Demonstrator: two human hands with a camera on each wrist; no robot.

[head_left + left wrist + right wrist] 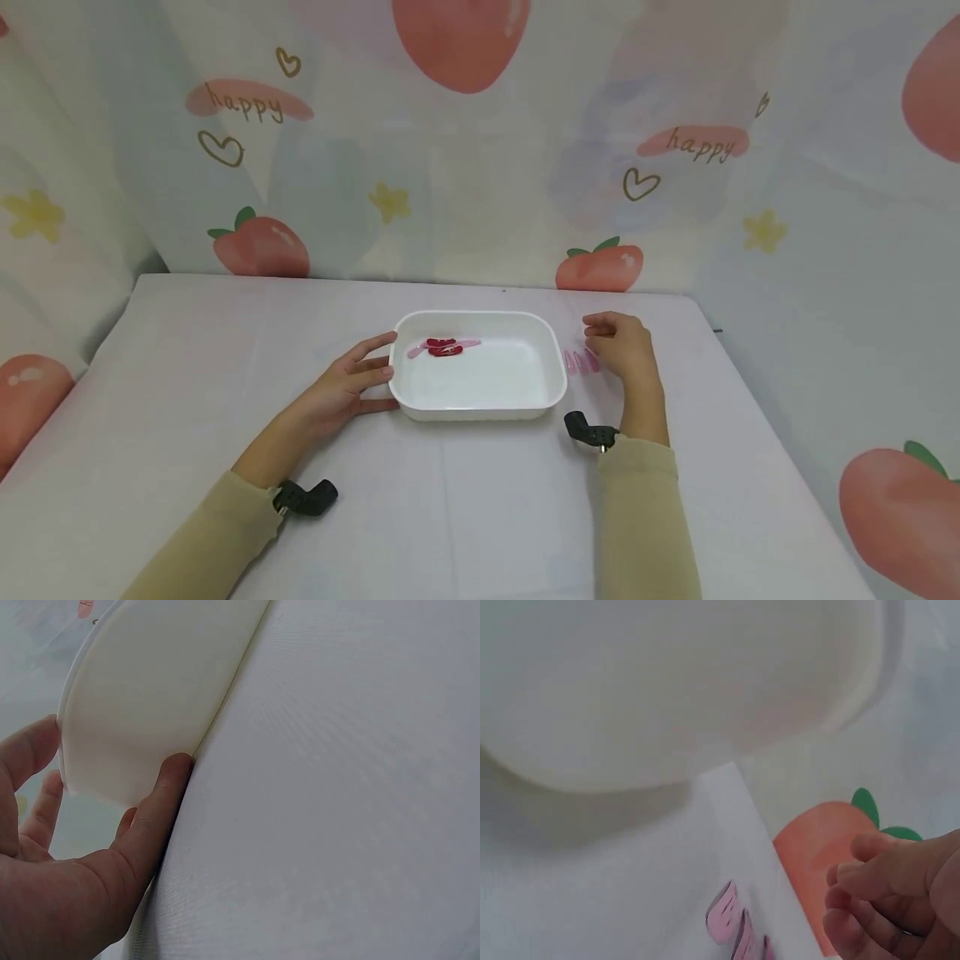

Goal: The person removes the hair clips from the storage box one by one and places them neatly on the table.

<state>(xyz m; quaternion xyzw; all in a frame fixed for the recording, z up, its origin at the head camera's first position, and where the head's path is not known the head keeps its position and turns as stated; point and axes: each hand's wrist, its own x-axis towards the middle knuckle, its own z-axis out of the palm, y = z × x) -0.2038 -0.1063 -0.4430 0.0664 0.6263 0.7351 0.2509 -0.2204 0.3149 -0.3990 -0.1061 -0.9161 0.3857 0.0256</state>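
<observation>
A white rectangular tray (480, 407) lies on the table. Against its left end rests my left hand (347, 385), fingers spread and touching the rim; the left wrist view shows the thumb (161, 802) along the tray's outer wall (161, 690). Inside, at the tray's left, red hair clips (446, 351) and pink hair clips (417, 350) lie together. Just right of the tray, several pink hair clips (577, 362) lie in a row. Over their right end hovers my right hand (619, 342), fingers loosely bent, nothing visible between them. The right wrist view shows pink clips (723, 913) below it.
A white cloth covers the table (465, 508). Behind it hangs a pale curtain (465, 192) printed with peaches, hearts and the word "happy". A small black wrist camera (306, 498) sits at the left cuff, another black camera (589, 431) at the right cuff.
</observation>
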